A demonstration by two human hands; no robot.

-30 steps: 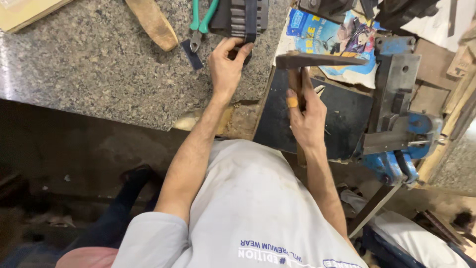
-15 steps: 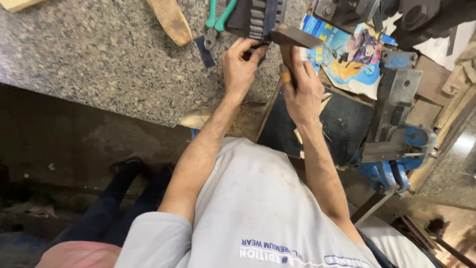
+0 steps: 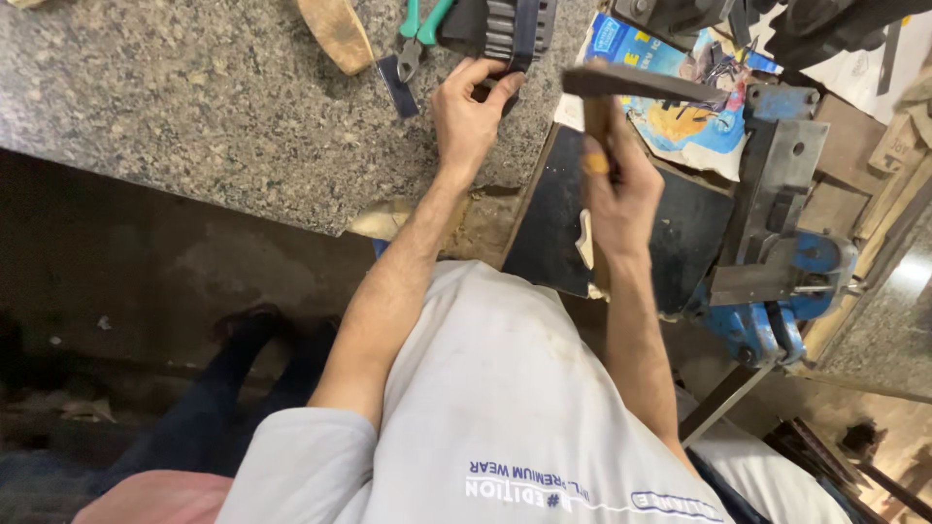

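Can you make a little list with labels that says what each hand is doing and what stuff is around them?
left hand: pressing down on a dark ribbed part on the granite counter
right hand: gripping the hammer, head raised over the bench
near left hand: green-handled pliers, wooden piece
near right hand: colourful printed paper, blue vise
below hammer: black plate

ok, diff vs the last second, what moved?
The hammer in the right hand swung down toward the dark ridged part, then came back up. The left hand stayed pressed on that part; the pliers and blue vise are unchanged.
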